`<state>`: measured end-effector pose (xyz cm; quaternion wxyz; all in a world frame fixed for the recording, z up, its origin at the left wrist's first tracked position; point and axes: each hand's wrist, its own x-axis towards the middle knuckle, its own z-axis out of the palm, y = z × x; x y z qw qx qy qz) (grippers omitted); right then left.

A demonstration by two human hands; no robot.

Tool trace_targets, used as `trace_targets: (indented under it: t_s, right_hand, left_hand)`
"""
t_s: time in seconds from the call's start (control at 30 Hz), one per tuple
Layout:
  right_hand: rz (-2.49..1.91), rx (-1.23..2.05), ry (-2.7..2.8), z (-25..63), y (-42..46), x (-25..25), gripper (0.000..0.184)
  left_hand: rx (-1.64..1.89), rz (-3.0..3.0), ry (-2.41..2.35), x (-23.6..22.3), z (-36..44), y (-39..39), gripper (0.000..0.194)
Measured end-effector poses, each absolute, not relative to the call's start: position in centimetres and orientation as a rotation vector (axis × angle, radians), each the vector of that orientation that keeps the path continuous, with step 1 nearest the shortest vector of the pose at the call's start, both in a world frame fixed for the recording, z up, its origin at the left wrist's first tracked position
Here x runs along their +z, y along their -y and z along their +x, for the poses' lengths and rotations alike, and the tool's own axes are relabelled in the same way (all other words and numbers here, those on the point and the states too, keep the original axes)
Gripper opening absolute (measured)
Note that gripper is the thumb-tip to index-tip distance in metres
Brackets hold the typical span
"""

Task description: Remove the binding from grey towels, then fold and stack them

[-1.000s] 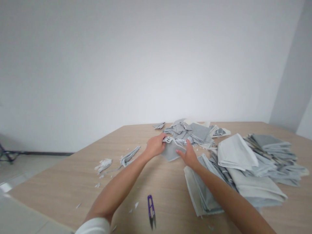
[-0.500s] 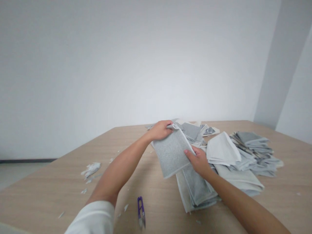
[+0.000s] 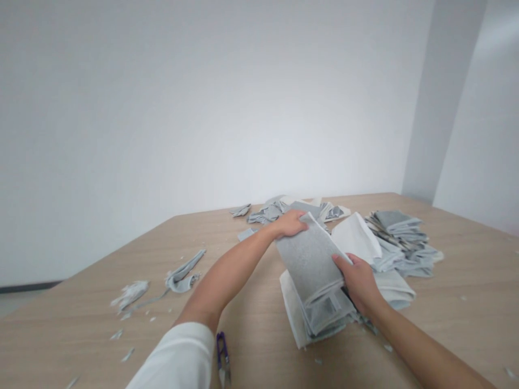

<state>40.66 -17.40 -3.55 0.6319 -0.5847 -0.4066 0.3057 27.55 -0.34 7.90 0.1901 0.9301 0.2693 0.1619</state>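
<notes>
The left hand [image 3: 291, 222] and right hand [image 3: 360, 281] grip a gray cloth [image 3: 310, 259] over a folded stack [image 3: 293, 314]. Scissors [image 3: 223, 356] lie on the bench [image 3: 253, 329].

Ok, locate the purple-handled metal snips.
In the head view, the snips lie low, left of centre, on the brown wooden table, just right of the white sleeve.

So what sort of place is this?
Maybe a fabric workroom: there's a wide light-brown wooden table with piles of folded grey and white cloth and small purple-handled metal snips.

Head-worn view, facing forward and down, table [image 3: 251, 324] close below, pale wall [image 3: 227, 108] beyond
</notes>
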Motion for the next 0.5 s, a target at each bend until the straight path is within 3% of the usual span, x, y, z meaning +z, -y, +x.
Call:
trace_targets:
  t_s: [0.17,0.33,0.5]
  right_hand:
    - [-1.628,0.726,0.954,41.6,18.2,-7.0,0.044]
    - [-1.817,0.785,1.257,42.6,18.1,-9.5,0.030]
    - [-1.933,0.766,1.288,43.2,19.0,-10.2,0.035]
  left_hand:
    - [0.252,2.467,-0.913,3.0,30.0,0.0,0.021]
    - [0.308,2.555,-1.010,-0.8,30.4,-0.1,0.016]
    - [0.468,2.647,-0.960,-1.3,28.4,0.7,0.035]
